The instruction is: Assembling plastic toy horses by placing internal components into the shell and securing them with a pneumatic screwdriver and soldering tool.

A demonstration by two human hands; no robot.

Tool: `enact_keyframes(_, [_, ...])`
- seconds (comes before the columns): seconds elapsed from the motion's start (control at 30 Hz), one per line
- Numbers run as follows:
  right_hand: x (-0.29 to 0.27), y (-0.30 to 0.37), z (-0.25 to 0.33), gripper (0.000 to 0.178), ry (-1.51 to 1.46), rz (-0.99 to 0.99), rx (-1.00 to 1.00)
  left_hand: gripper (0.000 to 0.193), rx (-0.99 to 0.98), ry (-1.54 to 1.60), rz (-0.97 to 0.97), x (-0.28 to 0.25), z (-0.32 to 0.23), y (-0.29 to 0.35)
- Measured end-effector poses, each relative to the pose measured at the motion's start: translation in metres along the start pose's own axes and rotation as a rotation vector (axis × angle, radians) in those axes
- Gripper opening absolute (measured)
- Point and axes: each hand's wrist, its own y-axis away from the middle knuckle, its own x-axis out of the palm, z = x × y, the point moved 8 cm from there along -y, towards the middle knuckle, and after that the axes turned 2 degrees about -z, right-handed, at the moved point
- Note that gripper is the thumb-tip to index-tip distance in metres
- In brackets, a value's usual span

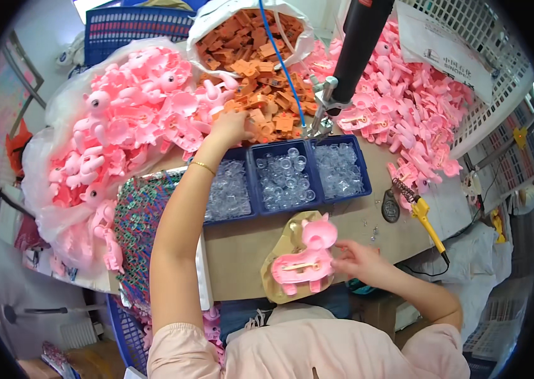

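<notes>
My left hand (231, 128) reaches far across the table to the near edge of a heap of orange plastic parts (273, 101). Its fingertips are among the parts, so I cannot see whether they grip one. A pink animal-shaped toy shell (301, 268) lies hollow side up on a tan pad (274, 292) in front of me. Inside its body shows a pale slim strip. At the shell's right edge is my right hand (361, 260), its thumb and fingers closed on that rim.
Pink shell parts are heaped at left (134, 101) and right (399, 95). A blue three-section tray (248, 183) holds clear plastic pieces. Small colourful parts (140, 234) cover a board at left. A yellow soldering iron (428, 221) lies right; a black tool (355, 57) hangs overhead.
</notes>
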Motion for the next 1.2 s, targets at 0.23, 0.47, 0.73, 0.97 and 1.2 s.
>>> enact_keyframes(0.23, [0.063, 0.013, 0.033, 0.061, 1.116, -0.197, -0.919, 0.039, 0.125, 0.126, -0.145, -0.017, -0.010, 0.009])
enact_keyframes(0.47, [0.085, 0.005, 0.002, 0.062, 1.216, -0.271, -0.940, 0.029, -0.246, 0.150, -0.386, -0.032, 0.003, -0.003])
enact_keyframes(0.73, [0.085, 0.005, 0.001, 0.059, 1.110, -0.293, -0.999, 0.035, -0.049, -0.143, -0.361, 0.007, 0.011, 0.021])
enact_keyframes(0.97, [0.074, 0.001, 0.000, 0.062, 1.093, -0.330, -0.965, 0.053, -0.229, 0.441, -0.062, 0.011, -0.001, 0.007])
enact_keyframes(1.2, [0.083, 0.006, 0.001, 0.061, 1.090, -0.312, -0.984, 0.036, -0.226, 0.250, -0.121, 0.044, 0.018, -0.024])
